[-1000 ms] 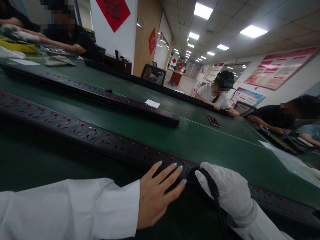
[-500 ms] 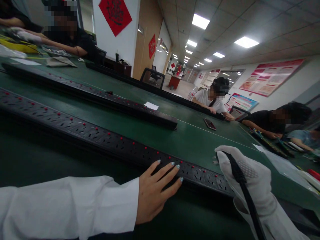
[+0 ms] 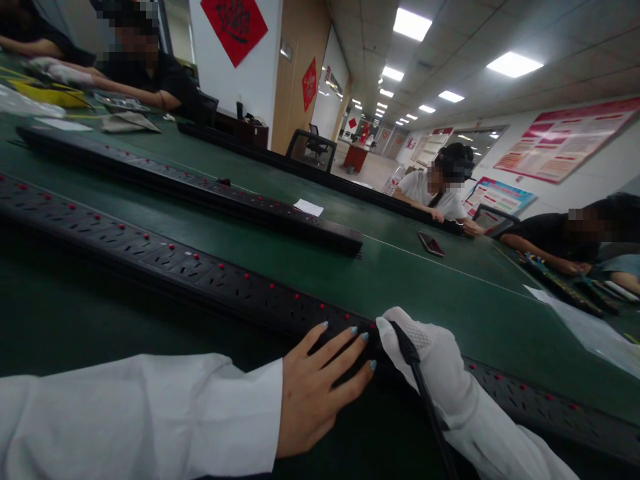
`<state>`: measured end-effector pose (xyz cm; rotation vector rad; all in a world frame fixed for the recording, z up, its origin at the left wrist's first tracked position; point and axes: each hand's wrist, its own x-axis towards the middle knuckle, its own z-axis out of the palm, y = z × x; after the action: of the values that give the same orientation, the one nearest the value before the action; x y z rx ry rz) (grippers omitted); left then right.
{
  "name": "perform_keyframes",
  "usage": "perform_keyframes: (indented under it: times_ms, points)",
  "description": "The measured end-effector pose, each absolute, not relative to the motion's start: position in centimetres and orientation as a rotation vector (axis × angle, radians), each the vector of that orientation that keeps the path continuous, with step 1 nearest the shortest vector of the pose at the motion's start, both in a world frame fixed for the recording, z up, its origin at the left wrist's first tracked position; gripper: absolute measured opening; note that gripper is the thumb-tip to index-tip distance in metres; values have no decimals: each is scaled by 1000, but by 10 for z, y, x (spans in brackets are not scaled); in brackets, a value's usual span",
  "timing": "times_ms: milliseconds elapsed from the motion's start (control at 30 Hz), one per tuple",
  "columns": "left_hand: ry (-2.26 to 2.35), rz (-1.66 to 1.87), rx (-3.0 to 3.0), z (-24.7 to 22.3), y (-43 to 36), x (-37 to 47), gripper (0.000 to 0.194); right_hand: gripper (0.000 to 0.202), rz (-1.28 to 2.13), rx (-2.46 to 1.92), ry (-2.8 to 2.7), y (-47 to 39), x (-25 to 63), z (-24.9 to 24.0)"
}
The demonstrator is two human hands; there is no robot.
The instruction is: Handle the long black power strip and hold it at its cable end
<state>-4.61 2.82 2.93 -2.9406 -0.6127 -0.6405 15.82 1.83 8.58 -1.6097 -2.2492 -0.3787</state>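
– Toward the near edge of the green table (image 3: pixel 300 267), seen from the head camera, what lies under the hands?
– A long black power strip (image 3: pixel 210 280), slanting from the left down to the right, with red dots (image 3: pixel 197 256) along its sockets (image 3: pixel 187 271).
– How is the left hand (image 3: pixel 320 397) set?
– Bare, open and palm down, fingers a little spread. They touch the top of the strip and grasp nothing.
– And the right hand (image 3: pixel 435 363)?
– Gloved in white and closed around a black plug (image 3: pixel 405 343), just beside the left fingertips. Its cord (image 3: pixel 433 410) runs down toward the near edge.
– Is the plug seated in a socket?
– Cannot tell: the gloved fingers hide its front end. It is right at the strip, though.
– What lies farther off?
– A second strip (image 3: pixel 225 200) across the middle of the table, a slip of paper (image 3: pixel 309 208) just behind it, and a phone (image 3: pixel 431 243) past its right end. Along the far edge runs a long black bar (image 3: pixel 310 170); a co-worker (image 3: pixel 413 183) in white has both hands at its right end. Toward the right-hand edge lies a white sheet (image 3: pixel 590 330).
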Motion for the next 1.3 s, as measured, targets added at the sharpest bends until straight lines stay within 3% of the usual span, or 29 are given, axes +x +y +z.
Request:
perform_keyframes:
  times_ms: [633, 867, 1300]
  points:
    - [-617, -699, -2933, 26, 29, -44, 62, 27, -662, -1630, -2254, 18, 152, 87]
    - [-610, -661, -2969, 28, 30, -43, 73, 26, -744, -1660, -2232, 14, 154, 73]
    - [-618, -605, -2959, 29, 30, -44, 72, 27, -744, -1579, -2324, 19, 160, 79]
